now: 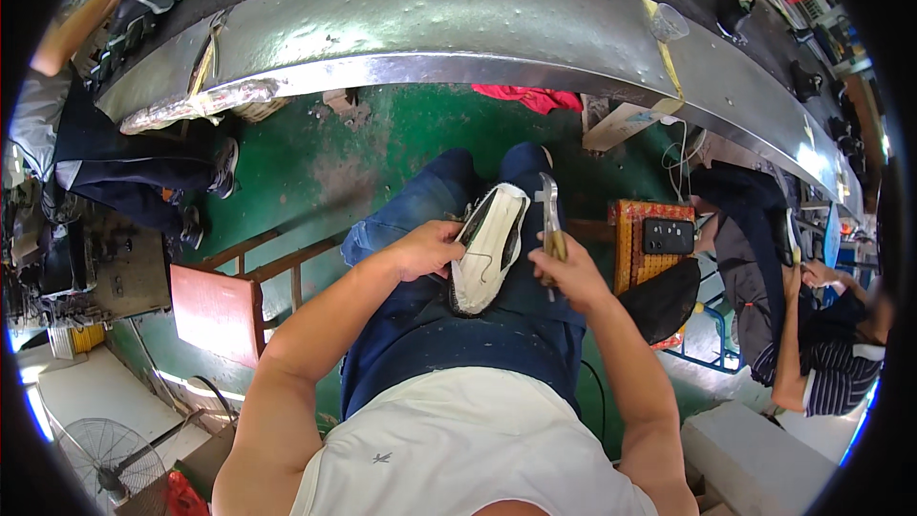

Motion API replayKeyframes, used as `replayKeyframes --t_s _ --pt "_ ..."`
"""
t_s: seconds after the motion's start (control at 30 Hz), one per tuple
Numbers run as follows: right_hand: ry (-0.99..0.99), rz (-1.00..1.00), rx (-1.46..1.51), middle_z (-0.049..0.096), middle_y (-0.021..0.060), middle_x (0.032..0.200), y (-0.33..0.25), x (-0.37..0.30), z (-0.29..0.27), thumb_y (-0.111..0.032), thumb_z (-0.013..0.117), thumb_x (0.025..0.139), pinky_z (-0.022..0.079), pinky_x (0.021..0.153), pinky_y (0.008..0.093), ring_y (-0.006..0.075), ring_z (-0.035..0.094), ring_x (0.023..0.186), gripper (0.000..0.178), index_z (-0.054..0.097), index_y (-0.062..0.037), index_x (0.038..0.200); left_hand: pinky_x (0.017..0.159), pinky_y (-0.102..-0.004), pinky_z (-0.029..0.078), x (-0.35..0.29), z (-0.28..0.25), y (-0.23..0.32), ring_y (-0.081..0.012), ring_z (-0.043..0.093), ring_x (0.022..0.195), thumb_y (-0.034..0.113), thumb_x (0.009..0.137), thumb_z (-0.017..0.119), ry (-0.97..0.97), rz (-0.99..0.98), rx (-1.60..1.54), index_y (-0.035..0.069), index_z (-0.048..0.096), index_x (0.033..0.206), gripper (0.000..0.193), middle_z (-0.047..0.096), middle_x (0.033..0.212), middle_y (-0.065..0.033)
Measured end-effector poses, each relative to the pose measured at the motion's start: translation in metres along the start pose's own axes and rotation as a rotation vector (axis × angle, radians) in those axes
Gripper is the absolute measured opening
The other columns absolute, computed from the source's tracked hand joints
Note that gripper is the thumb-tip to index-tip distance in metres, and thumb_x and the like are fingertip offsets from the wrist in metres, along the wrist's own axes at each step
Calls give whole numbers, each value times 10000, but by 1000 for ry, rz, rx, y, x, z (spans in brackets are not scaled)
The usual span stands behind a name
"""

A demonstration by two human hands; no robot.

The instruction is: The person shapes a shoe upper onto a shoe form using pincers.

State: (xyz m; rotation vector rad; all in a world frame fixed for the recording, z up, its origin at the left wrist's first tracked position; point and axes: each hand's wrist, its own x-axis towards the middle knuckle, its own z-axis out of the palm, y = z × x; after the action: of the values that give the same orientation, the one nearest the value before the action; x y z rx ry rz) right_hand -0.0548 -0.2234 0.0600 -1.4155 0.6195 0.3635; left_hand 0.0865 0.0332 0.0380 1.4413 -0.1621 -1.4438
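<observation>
Left hand (427,250): clasping the left edge of the white-bottomed shoe (489,248), about midway along its length;
Right hand (565,272): clenched around the brass-coloured handles of metal pincers (550,215); pointing the tool's head away from the body, just beside the shoe's right edge, with only a narrow gap between;
Shoe: held over the lap, pale underside up, far end leaning right; bordered by dark upper along the sides; crossed by a thin, dark, curved line;
Jeans (401,210): spreading beneath both hands;
Metal bench (430,19): arching across beyond the lap; ending in a bright front edge, well apart from both hands;
Green floor (272,196): opening between bench and jeans, widest toward the left;
Red-brown stool (218,313): standing outside the left forearm;
Beaded seat (635,272): limiting room beside the right forearm; bearing a black smartphone (668,236)
</observation>
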Motion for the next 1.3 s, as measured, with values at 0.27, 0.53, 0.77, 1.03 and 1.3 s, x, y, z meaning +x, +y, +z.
replayKeyframes --t_s 0.27,0.53,0.77,1.03,1.3 --pt "-267 -267 -956 667 216 1166 -39 -59 -16 -94 621 927 523 920 468 438 649 1034 527 486 5 1426 1174 -362 356 -12 51 -43 -238 483 1373 112 902 704 182 209 -203 53 272 1599 822 512 1478 -145" --pt "-239 -751 -1397 623 163 1186 -52 -46 -5 -71 666 837 550 854 439 340 638 1044 569 524 40 1376 1186 -338 319 -9 57 -48 -243 409 1436 16 816 774 142 297 -249 53 -16 1638 1141 413 1561 -164" --pt "-484 -506 -1337 639 151 938 -60 -45 8 -55 666 809 546 716 459 342 662 908 436 595 10 1235 1207 -346 292 -8 54 -54 -211 350 1474 -49 815 763 182 351 -9 95 -69 1642 1182 338 1615 -122" --pt "-484 -338 -997 584 312 1324 -67 -58 -1 -82 648 889 463 1061 453 454 575 1223 545 500 97 1382 1236 -355 244 -18 59 -41 -328 266 1525 189 820 799 272 297 296 -54 -104 1590 1212 209 1637 -278" --pt "-419 -204 -1028 511 336 1418 -77 -57 -5 -114 646 916 411 1122 441 465 517 1310 602 441 108 1437 1273 -387 106 -12 69 -34 -428 4 1562 241 813 802 261 315 436 -132 -167 1535 1264 -28 1640 -356"
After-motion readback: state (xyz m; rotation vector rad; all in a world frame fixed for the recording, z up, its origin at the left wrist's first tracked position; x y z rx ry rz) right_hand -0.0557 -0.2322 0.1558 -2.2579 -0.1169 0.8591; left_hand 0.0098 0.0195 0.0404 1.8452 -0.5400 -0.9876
